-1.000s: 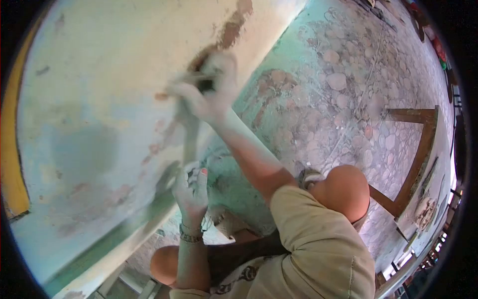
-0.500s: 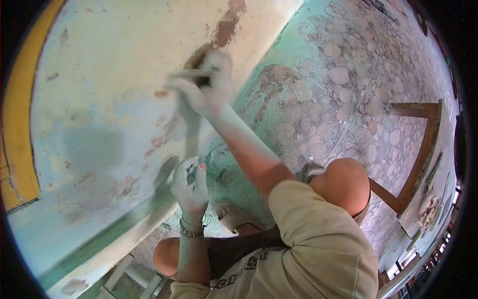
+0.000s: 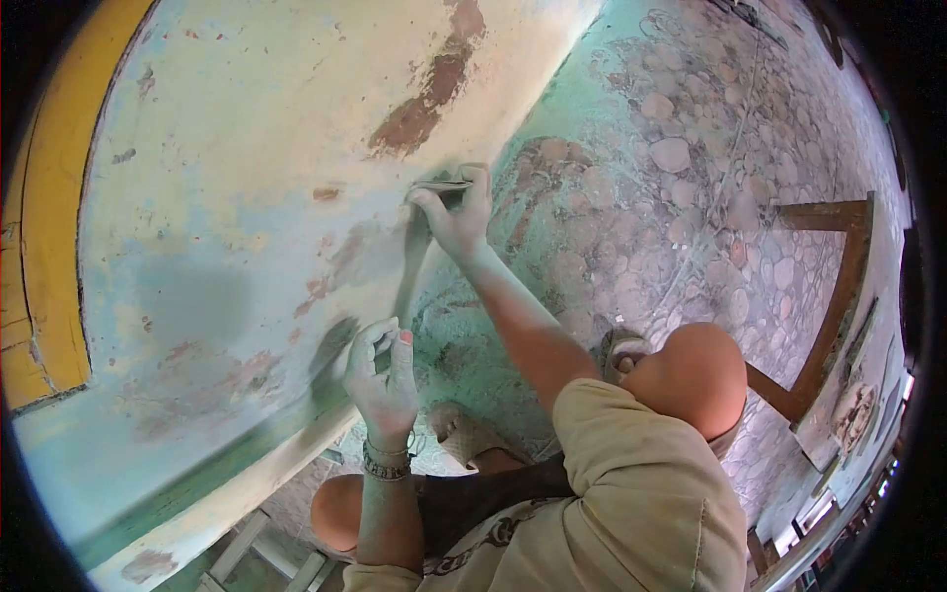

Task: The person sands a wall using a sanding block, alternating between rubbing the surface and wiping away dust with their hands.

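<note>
Right hand [image 3: 459,217] pinching sandpaper [image 3: 441,185] on wall [image 3: 227,197]; left hand [image 3: 380,375] loosely curled, empty. Brown patch [image 3: 424,99] at 12 o'clock unsanded.

You're looking at a worn wall [image 3: 227,197], its pale cream and faded blue paint flaking, with reddish-brown bare patches [image 3: 424,99] showing through near the top. A yellow frame [image 3: 44,286] is curving down the left edge. A green band [image 3: 207,474] is running along the wall's base. The floor [image 3: 710,148] is spreading out in a pebble pattern of green and pink, and a brown wooden frame [image 3: 834,286] is standing on it at the right.
</note>
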Demonstrator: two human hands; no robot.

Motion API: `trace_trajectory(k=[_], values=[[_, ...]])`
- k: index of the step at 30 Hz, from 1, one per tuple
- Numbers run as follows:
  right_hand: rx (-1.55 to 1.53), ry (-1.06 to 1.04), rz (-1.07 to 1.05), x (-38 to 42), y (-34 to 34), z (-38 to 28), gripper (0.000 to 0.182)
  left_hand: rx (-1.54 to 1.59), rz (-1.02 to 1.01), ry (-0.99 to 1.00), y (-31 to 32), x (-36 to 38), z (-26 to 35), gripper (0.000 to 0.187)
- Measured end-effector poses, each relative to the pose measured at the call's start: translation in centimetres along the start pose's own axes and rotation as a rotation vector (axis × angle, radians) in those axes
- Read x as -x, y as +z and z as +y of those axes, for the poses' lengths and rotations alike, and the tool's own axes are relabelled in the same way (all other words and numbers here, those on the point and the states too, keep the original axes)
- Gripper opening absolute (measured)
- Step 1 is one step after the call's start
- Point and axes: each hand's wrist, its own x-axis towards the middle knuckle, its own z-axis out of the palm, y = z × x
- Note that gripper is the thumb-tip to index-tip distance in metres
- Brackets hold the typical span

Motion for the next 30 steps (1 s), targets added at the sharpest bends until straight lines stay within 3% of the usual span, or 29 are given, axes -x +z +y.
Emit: trace_trajectory(k=[3,4,6,8,12,15,17,19,20,23,24,25,27,28,30], values=[[-0.314,0.261,-0.050,0.2,1.2,0.6,0.056,0.007,-0.011,0.003,-0.1,0.5,0.9,0.016],[-0.216,-0.054,-0.003,-1.5,2.6,-1.3,0.056,-0.004,-0.037,0.023,-0.1,0.5,1.1,0.017],[-0.155,-0.349,-0.026,-5.1,3.1,-6.4,0.051,-0.026,-0.046,0.067,0.1,0.4,1.1,0.019],[-0.127,-0.408,-0.020,-4.4,2.9,-6.2,0.047,-0.060,-0.009,0.117,-0.4,-0.2,1.2,0.019],[-0.543,0.340,0.023,2.3,0.7,2.7,0.047,-0.018,0.037,0.068,-0.8,-0.4,0.8,0.019],[-0.233,0.171,-0.004,0.8,0.5,1.9,0.047,0.024,0.012,0.038,-0.7,0.2,1.5,0.019],[-0.098,-0.161,-0.136,-2.1,0.9,-1.6,0.043,0.014,-0.023,0.067,-0.4,0.6,1.5,0.019],[0.035,-0.334,-0.143,-3.2,0.7,-3.7,0.042,0.002,-0.029,0.052,-0.3,0.4,2.2,0.019],[-0.043,-0.066,-0.129,-1.2,1.0,-1.5,0.040,-0.006,-0.024,0.056,-0.5,0.1,2.6,0.019],[-0.415,0.408,-0.112,1.6,-0.4,4.8,0.044,0.011,-0.014,0.025,-0.8,-0.2,2.5,0.020],[-0.230,0.311,-0.071,1.5,-0.5,5.5,0.041,0.020,-0.014,0.034,-0.6,-0.1,2.3,0.020],[-0.250,0.247,-0.071,1.8,-0.1,6.2,0.041,0.027,-0.014,0.041,-0.3,-0.1,2.1,0.020],[-0.283,0.146,-0.084,-1.3,0.7,0.4,0.041,0.005,-0.030,0.030,-0.3,0.4,1.7,0.020],[0.007,-0.129,-0.074,-3.0,0.5,-1.7,0.040,-0.016,-0.041,0.028,-0.1,0.2,1.5,0.020],[-0.141,0.172,-0.102,-1.0,0.2,0.1,0.039,-0.031,-0.049,0.008,-0.2,0.2,1.2,0.020]])
